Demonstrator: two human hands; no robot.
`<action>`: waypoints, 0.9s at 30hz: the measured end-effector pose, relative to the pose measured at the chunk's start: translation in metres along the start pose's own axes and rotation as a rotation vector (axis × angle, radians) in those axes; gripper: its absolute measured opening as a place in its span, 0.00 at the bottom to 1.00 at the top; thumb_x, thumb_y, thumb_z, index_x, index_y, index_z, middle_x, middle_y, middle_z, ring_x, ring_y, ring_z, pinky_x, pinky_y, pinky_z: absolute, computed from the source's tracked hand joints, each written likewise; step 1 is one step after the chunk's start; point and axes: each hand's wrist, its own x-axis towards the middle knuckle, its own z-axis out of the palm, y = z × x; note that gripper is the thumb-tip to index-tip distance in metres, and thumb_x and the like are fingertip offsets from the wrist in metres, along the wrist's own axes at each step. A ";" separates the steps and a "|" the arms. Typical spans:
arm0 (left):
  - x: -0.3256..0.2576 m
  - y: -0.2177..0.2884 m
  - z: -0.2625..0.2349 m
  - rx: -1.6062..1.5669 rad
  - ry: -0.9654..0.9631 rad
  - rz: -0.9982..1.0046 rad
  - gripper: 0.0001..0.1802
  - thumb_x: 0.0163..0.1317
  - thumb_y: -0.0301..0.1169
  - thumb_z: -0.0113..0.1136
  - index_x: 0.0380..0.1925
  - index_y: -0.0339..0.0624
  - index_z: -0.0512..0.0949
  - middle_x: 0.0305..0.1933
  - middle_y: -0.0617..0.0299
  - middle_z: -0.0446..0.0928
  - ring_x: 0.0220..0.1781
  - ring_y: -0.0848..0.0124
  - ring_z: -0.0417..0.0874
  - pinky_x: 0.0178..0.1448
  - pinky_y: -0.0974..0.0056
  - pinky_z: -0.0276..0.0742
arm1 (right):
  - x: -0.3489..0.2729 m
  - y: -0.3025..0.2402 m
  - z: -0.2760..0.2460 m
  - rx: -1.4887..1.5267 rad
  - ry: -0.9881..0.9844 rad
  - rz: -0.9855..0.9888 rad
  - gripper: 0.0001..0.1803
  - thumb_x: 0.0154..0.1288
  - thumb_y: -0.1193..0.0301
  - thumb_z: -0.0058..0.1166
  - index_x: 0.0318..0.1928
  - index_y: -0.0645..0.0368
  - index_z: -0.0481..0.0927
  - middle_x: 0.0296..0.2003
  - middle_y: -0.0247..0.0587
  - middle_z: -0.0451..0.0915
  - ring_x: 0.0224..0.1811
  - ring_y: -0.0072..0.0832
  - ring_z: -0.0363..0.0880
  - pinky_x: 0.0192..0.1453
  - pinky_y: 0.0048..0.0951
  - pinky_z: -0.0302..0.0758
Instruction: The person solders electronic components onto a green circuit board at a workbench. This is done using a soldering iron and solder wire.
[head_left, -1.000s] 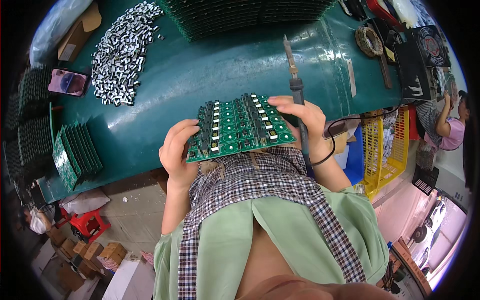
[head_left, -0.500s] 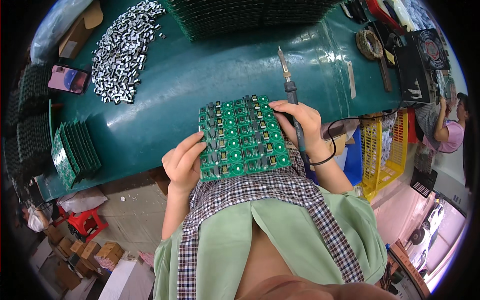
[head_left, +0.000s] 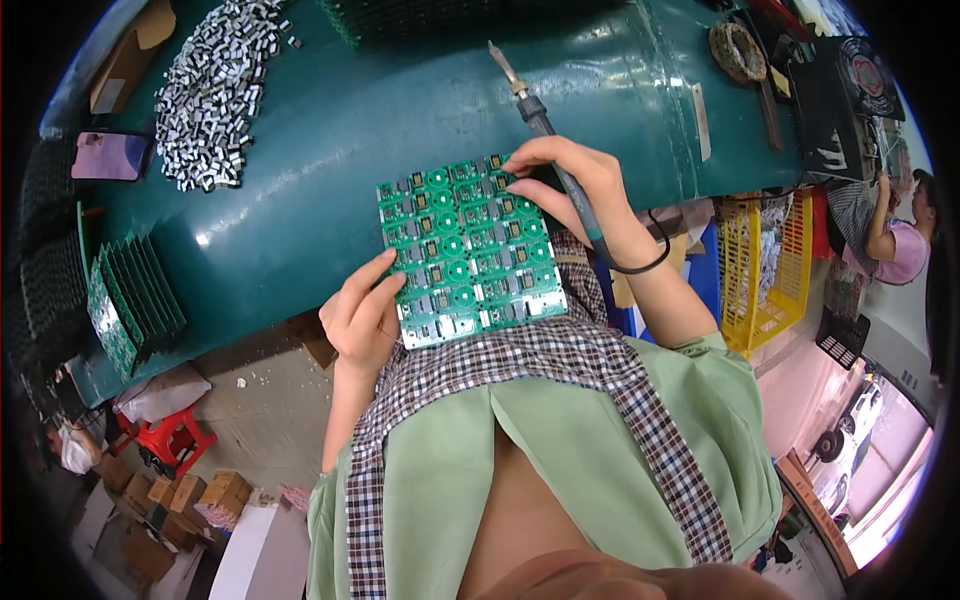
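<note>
A green circuit board panel (head_left: 472,250), covered with rows of small components, is tilted up in front of my apron. My left hand (head_left: 358,315) pinches its left edge between fingers and thumb. At the upper right corner, the fingers of my right hand (head_left: 585,190) grip the panel. A soldering iron (head_left: 580,205) with a dark handle runs through that same hand, its bare metal tip pointing up and left over the table. From the handle's lower end, a black cable loops round by my right wrist.
A heap of small metal parts (head_left: 210,100) lies at the far left of the green table (head_left: 330,120), near a phone (head_left: 110,156). Upright boards (head_left: 135,300) stand at left. A tape roll (head_left: 737,53), a yellow crate (head_left: 765,270) and a person (head_left: 905,240) are on the right.
The panel has moved up and left and turned its face more toward me. My right hand shifted left along its top edge, and the iron's tip swung left and farther away.
</note>
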 end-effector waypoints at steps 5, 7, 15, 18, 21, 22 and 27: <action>-0.004 0.002 -0.001 -0.011 -0.021 -0.058 0.11 0.41 0.14 0.61 0.27 0.37 0.81 0.40 0.52 0.82 0.23 0.70 0.80 0.24 0.71 0.72 | 0.000 -0.002 0.001 -0.058 -0.016 -0.043 0.15 0.50 0.79 0.65 0.39 0.58 0.77 0.32 0.38 0.82 0.35 0.31 0.83 0.38 0.27 0.78; -0.004 0.002 -0.002 -0.014 -0.034 -0.059 0.11 0.41 0.14 0.61 0.27 0.37 0.81 0.40 0.52 0.82 0.23 0.70 0.80 0.25 0.72 0.72 | 0.000 -0.003 0.001 -0.059 -0.025 -0.046 0.14 0.50 0.79 0.64 0.39 0.58 0.77 0.32 0.38 0.82 0.35 0.32 0.83 0.38 0.27 0.78; -0.009 0.005 0.001 -0.075 -0.018 -0.128 0.13 0.41 0.13 0.60 0.28 0.38 0.81 0.42 0.52 0.82 0.24 0.70 0.80 0.27 0.71 0.73 | -0.001 0.000 0.000 -0.039 -0.037 -0.101 0.14 0.50 0.80 0.63 0.39 0.58 0.77 0.32 0.39 0.81 0.34 0.34 0.81 0.37 0.29 0.76; -0.006 0.005 0.000 -0.074 -0.037 -0.165 0.13 0.42 0.13 0.61 0.28 0.38 0.81 0.42 0.52 0.82 0.26 0.69 0.82 0.28 0.71 0.75 | -0.007 0.001 -0.005 -0.092 0.017 -0.108 0.15 0.50 0.81 0.63 0.39 0.58 0.77 0.33 0.40 0.81 0.33 0.34 0.81 0.37 0.28 0.76; -0.004 0.005 0.002 -0.079 -0.016 -0.147 0.12 0.42 0.13 0.61 0.28 0.38 0.81 0.42 0.52 0.82 0.30 0.67 0.84 0.30 0.70 0.76 | -0.024 0.002 -0.015 -0.143 0.089 -0.126 0.15 0.50 0.83 0.63 0.40 0.59 0.77 0.33 0.40 0.82 0.33 0.35 0.82 0.37 0.29 0.77; -0.004 0.004 0.002 -0.075 -0.009 -0.141 0.12 0.42 0.13 0.61 0.28 0.38 0.81 0.42 0.52 0.82 0.30 0.67 0.84 0.30 0.70 0.76 | -0.030 0.000 -0.017 -0.132 0.098 -0.117 0.15 0.50 0.84 0.62 0.40 0.59 0.77 0.34 0.41 0.82 0.34 0.36 0.82 0.37 0.29 0.78; -0.004 0.007 0.001 -0.093 -0.003 -0.143 0.12 0.43 0.12 0.60 0.29 0.36 0.80 0.41 0.51 0.82 0.35 0.62 0.85 0.34 0.69 0.79 | -0.052 -0.007 -0.007 -0.083 0.113 -0.108 0.17 0.47 0.84 0.62 0.40 0.60 0.76 0.36 0.44 0.82 0.37 0.39 0.83 0.39 0.31 0.79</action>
